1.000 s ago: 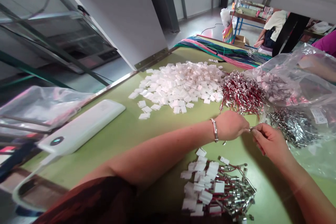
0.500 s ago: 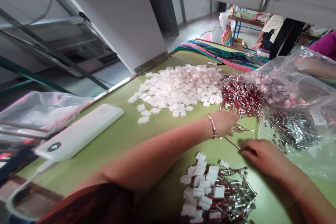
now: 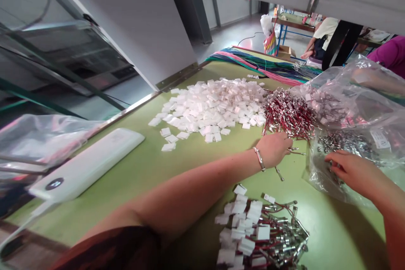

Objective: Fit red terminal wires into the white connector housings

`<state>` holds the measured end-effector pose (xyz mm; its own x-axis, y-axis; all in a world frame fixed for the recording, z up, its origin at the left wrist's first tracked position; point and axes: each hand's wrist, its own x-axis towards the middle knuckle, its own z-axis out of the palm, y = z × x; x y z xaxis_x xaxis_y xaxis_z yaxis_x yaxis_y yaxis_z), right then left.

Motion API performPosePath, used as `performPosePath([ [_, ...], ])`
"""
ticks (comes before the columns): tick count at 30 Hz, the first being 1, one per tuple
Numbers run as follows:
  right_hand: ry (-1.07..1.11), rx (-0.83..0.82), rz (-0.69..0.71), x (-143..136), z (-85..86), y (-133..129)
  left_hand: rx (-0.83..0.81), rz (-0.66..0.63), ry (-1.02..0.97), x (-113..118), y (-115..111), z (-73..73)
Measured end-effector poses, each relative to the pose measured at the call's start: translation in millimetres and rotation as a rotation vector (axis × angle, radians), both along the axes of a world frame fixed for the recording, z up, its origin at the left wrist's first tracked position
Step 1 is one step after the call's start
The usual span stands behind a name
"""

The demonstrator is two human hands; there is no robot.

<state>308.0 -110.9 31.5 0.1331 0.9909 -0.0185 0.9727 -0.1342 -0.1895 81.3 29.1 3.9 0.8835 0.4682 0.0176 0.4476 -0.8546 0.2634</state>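
Observation:
My left hand (image 3: 276,149), with a bracelet at its wrist, is closed beside a heap of short red wires with metal terminals (image 3: 289,112). A short wire lead (image 3: 279,174) sticks out below its fingers, a metal end pointing down. A few loose leads (image 3: 295,151) show just past its fingertips. My right hand (image 3: 351,171) has its fingers curled at the pile of small metal parts (image 3: 344,141) on the clear plastic bag; what its fingertips pinch is hidden. Nearer me lies a pile of leads with white tags and shiny metal ends (image 3: 262,232).
A large heap of white plastic pieces (image 3: 211,103) covers the middle back of the green table (image 3: 186,168). A white power bank (image 3: 88,166) with a cable lies left. Clear plastic bags (image 3: 367,105) spread at right. Bundled coloured wires (image 3: 259,65) run along the far edge. Other people sit beyond.
My right hand has moved right and away from the left, from the wire lead to the metal parts on the bag. My left hand has stayed nearly in place with the lead.

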Motion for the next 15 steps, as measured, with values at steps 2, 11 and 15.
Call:
performPosePath([
  [2,-0.036,-0.127,0.063,-1.0,-6.9,3.8,-0.051,0.036,-0.054,0.0,-0.8,-2.9],
  [11,-0.051,-0.169,0.053,-13.5,-6.9,16.9,-0.324,0.149,-0.401,-5.1,17.1,-1.0],
  [15,-0.104,-0.197,-0.122,-14.4,-7.6,16.1,-0.379,0.134,-0.589,-6.1,19.9,3.7],
])
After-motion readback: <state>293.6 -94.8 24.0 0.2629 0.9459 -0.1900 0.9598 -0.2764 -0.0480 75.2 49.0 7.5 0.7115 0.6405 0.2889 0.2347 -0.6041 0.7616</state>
